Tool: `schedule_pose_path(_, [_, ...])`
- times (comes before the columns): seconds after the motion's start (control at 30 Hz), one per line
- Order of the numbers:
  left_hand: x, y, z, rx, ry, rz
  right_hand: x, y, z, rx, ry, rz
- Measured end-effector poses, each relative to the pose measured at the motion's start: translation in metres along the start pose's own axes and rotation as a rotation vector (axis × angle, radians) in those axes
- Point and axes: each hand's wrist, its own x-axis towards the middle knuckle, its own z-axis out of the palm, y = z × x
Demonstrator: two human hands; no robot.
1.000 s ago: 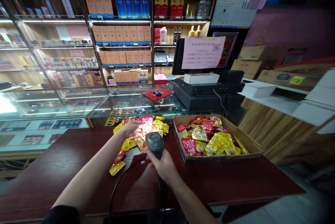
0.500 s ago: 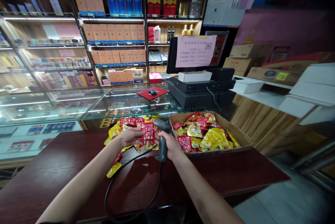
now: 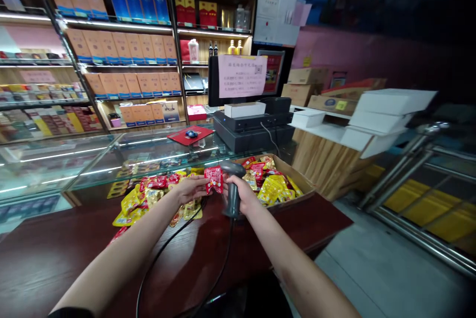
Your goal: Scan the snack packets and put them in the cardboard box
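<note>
My left hand (image 3: 190, 188) holds a red snack packet (image 3: 214, 180) upright above the dark red table (image 3: 55, 253). My right hand (image 3: 242, 195) grips a grey handheld barcode scanner (image 3: 232, 184) by its handle, its head close to the packet's right side. A black cable (image 3: 167, 258) runs from the scanner back toward me. A loose pile of red and yellow packets (image 3: 148, 194) lies on the table under and left of my left hand. A cardboard tray (image 3: 297, 182) with more packets sits just right of the scanner.
A glass display counter (image 3: 122, 152) stands behind the table, with a red mouse mat (image 3: 190, 134) and a cash register with screen (image 3: 249, 110). Shelves of boxed goods (image 3: 122, 45) fill the back wall. White boxes (image 3: 386, 110) and metal rails (image 3: 416, 159) are to the right.
My right hand raised the scanner from low over the table to upright beside the packet. My left hand lifted the red packet off the pile. The view swung to the right.
</note>
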Motion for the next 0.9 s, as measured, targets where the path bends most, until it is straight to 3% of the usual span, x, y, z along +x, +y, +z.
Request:
schedule_pose_path(0.27, [0.064,0.005,0.083,-0.028,-0.074,0.029,0.017,-0.063,-0.052,-0.034,0.139,-0.148])
schedule_pose_path(0.47, [0.087,0.002,0.116,0.051,-0.109,0.071,0.029,-0.089,-0.083,-0.068,0.225,-0.248])
schedule_pose_path(0.57, [0.089,0.001,0.119,0.069,-0.091,0.07,0.03,-0.091,-0.089,-0.073,0.253,-0.271])
schedule_pose_path(0.7, [0.079,0.003,0.109,0.055,-0.043,0.07,0.026,-0.085,-0.08,-0.066,0.232,-0.266])
schedule_pose_path(0.8, [0.063,0.008,0.09,0.02,-0.009,0.077,0.021,-0.074,-0.063,-0.073,0.183,-0.245])
schedule_pose_path(0.9, [0.042,0.015,0.059,0.006,0.053,0.103,0.015,-0.057,-0.042,-0.093,0.112,-0.2])
